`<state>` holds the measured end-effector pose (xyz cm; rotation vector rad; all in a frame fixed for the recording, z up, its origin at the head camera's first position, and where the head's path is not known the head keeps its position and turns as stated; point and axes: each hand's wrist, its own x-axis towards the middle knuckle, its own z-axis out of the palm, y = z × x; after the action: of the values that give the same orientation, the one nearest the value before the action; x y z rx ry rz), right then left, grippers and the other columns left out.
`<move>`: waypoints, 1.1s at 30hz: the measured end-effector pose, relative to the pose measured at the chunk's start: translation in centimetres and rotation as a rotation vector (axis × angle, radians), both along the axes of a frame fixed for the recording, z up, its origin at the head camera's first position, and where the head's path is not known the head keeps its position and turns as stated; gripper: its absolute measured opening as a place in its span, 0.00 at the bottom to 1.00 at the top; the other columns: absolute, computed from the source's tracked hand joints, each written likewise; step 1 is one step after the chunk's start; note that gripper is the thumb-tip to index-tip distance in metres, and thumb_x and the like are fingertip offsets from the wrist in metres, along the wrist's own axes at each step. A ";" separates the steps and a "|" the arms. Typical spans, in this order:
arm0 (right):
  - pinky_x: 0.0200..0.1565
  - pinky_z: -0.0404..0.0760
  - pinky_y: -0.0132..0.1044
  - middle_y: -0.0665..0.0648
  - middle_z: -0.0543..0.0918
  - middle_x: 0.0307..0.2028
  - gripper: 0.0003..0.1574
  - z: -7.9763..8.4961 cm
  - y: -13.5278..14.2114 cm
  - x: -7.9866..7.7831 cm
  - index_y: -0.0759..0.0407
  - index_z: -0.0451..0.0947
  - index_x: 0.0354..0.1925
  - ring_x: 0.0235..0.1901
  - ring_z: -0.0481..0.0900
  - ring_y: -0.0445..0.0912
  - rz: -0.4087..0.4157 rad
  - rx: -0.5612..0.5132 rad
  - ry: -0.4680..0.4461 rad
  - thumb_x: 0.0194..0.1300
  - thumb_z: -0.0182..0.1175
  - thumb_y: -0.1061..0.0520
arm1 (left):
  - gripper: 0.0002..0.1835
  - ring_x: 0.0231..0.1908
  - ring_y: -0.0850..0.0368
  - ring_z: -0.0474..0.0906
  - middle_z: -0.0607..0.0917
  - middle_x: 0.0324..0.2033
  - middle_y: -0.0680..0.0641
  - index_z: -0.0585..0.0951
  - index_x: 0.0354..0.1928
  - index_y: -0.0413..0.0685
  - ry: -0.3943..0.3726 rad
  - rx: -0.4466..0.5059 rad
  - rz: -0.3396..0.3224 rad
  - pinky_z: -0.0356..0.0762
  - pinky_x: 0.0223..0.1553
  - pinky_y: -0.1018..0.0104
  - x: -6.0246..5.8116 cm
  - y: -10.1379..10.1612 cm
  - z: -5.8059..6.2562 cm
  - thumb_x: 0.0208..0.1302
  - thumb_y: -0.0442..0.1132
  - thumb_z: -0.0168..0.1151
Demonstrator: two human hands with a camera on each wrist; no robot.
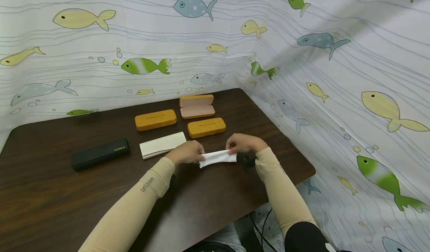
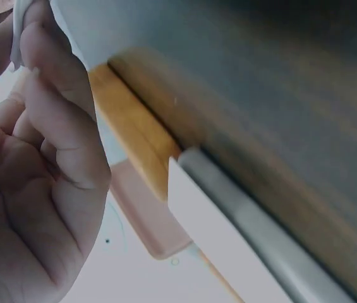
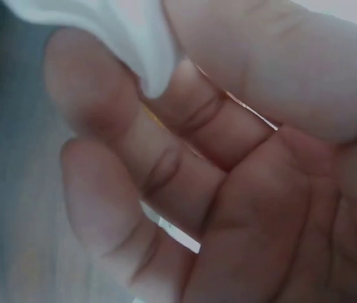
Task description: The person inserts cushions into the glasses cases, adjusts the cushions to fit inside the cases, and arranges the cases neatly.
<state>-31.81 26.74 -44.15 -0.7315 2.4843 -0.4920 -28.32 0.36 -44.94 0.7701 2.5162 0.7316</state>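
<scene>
A narrow, folded white cloth [image 1: 218,157] stretches between the two hands over the dark table. My left hand [image 1: 187,152] pinches its left end between thumb and fingers. At the other end, my right hand [image 1: 246,143] pinches the cloth near its upper edge. The right wrist view shows a drooping fold of the cloth [image 3: 156,69] between thumb and curled fingers. Only a thin edge of the cloth [image 2: 18,31] appears in the left wrist view, at the fingertips. Just beyond the left hand lies a cream folded sheet [image 1: 161,145].
Two closed yellow glasses cases [image 1: 155,120] [image 1: 206,127] lie behind the hands. Farther back, another yellow case [image 1: 197,112] stands open, its pink lining showing. A long black case [image 1: 100,155] lies at left. The table's right edge [image 1: 285,136] runs beside the right arm.
</scene>
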 end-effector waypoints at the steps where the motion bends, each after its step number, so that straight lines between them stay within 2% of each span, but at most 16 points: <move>1: 0.39 0.78 0.34 0.50 0.82 0.34 0.03 0.0 -0.1 -0.3 0.59 0.84 0.37 0.33 0.75 0.41 0.005 -0.001 0.004 0.68 0.67 0.60 | 0.06 0.28 0.58 0.79 0.84 0.26 0.51 0.86 0.38 0.44 0.008 0.005 0.001 0.76 0.33 0.63 -0.4 -0.2 0.1 0.71 0.39 0.65; 7: 0.42 0.78 0.36 0.51 0.82 0.37 0.04 0.2 -0.7 -2.5 0.59 0.83 0.40 0.36 0.75 0.43 -0.005 -0.010 0.036 0.71 0.64 0.59 | 0.07 0.28 0.58 0.76 0.83 0.28 0.51 0.85 0.38 0.45 0.053 0.023 0.030 0.73 0.32 0.64 -2.6 -1.3 0.2 0.72 0.40 0.63; 13: 0.44 0.77 0.37 0.52 0.82 0.38 0.06 0.4 -1.8 -4.9 0.60 0.83 0.43 0.37 0.75 0.44 -0.005 -0.031 0.064 0.74 0.61 0.58 | 0.11 0.38 0.53 0.79 0.86 0.43 0.46 0.85 0.48 0.42 0.078 0.010 0.095 0.78 0.44 0.55 -4.7 -2.4 0.3 0.73 0.41 0.62; 15: 0.42 0.77 0.37 0.52 0.82 0.37 0.07 0.6 -2.2 -5.8 0.60 0.83 0.42 0.36 0.75 0.44 0.001 -0.028 0.072 0.74 0.61 0.58 | 0.12 0.39 0.52 0.79 0.86 0.45 0.45 0.85 0.49 0.41 0.082 0.014 0.112 0.79 0.46 0.54 -5.3 -2.8 0.3 0.73 0.41 0.61; 20: 0.40 0.77 0.37 0.53 0.82 0.36 0.08 1.4 -3.4 -8.1 0.60 0.82 0.41 0.33 0.76 0.45 0.001 -0.024 0.069 0.76 0.58 0.58 | 0.10 0.31 0.54 0.74 0.83 0.36 0.47 0.84 0.42 0.43 0.064 0.029 0.139 0.74 0.38 0.58 -7.2 -3.8 0.4 0.75 0.42 0.58; 22: 0.40 0.77 0.38 0.54 0.82 0.37 0.08 1.7 -3.8 -9.0 0.60 0.82 0.42 0.34 0.77 0.46 -0.005 -0.029 0.069 0.76 0.58 0.58 | 0.10 0.30 0.54 0.72 0.82 0.34 0.46 0.83 0.42 0.42 0.068 0.036 0.151 0.72 0.37 0.59 -8.0 -4.2 0.6 0.76 0.41 0.58; 26: 0.43 0.77 0.40 0.55 0.82 0.40 0.08 2.0 -4.5 -10.9 0.60 0.81 0.44 0.37 0.76 0.46 -0.016 -0.017 0.089 0.76 0.58 0.57 | 0.12 0.35 0.51 0.76 0.85 0.40 0.43 0.84 0.48 0.39 0.086 0.044 0.186 0.75 0.39 0.58 -9.6 -4.8 1.0 0.76 0.41 0.57; 29: 0.45 0.77 0.40 0.55 0.82 0.42 0.09 1.9 -5.0 -12.2 0.60 0.81 0.46 0.38 0.76 0.47 -0.017 0.004 0.105 0.77 0.57 0.57 | 0.15 0.42 0.48 0.80 0.85 0.48 0.41 0.83 0.53 0.38 0.093 0.039 0.206 0.78 0.45 0.54 -10.7 -5.1 1.1 0.77 0.41 0.56; 32: 0.45 0.77 0.41 0.56 0.82 0.42 0.09 1.7 -5.5 -13.5 0.61 0.81 0.46 0.37 0.75 0.47 -0.022 0.018 0.117 0.77 0.57 0.58 | 0.15 0.45 0.47 0.80 0.85 0.50 0.40 0.83 0.54 0.37 0.099 0.033 0.223 0.78 0.48 0.52 -11.9 -5.3 1.1 0.77 0.41 0.56; 33: 0.44 0.77 0.40 0.56 0.82 0.41 0.09 1.6 -5.6 -14.0 0.61 0.81 0.46 0.37 0.75 0.47 -0.025 0.027 0.125 0.77 0.56 0.58 | 0.14 0.44 0.47 0.80 0.85 0.48 0.40 0.83 0.52 0.37 0.100 0.026 0.229 0.78 0.46 0.52 -12.3 -5.3 1.1 0.77 0.41 0.56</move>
<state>-45.79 21.12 -42.57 -0.7423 2.6138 -0.4330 -40.59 -4.89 -43.82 0.5446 2.7213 0.8207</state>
